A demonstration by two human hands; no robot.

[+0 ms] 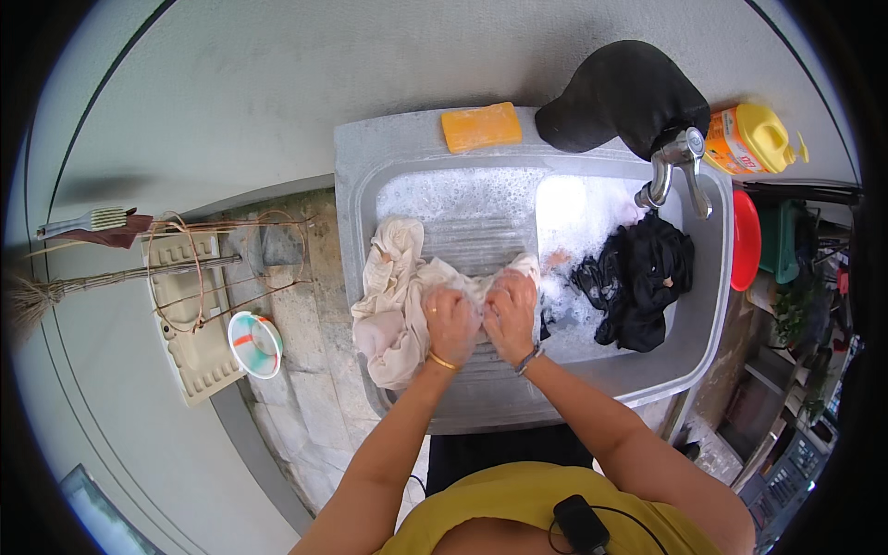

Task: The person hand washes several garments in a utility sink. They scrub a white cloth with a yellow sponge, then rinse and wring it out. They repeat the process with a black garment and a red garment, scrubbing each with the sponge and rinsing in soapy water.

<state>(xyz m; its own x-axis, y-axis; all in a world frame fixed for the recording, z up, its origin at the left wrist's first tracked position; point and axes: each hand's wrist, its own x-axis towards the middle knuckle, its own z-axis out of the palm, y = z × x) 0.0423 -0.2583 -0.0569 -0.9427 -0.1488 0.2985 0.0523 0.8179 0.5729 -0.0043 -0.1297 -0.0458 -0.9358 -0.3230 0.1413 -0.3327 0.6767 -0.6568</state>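
My left hand [451, 325] and my right hand [511, 316] are close together, both gripping a wet cream-coloured cloth garment [393, 312]. Soap suds coat the fingers. The cloth is bunched over the ribbed washboard slope [479, 239] of a grey laundry sink [707, 305], and most of it hangs to the left of my left hand. On the right, sudsy water [565, 208] fills the basin. A heap of black clothing [645, 284] lies there, partly in the foam.
An orange soap bar [481, 127] rests on the back ledge beside a black-covered object [624, 94]. The metal tap [669, 170] reaches over the basin's right side. Behind it stands a yellow bottle [753, 139]. A striped plastic bucket [255, 345] and a twig broom [139, 275] are at left.
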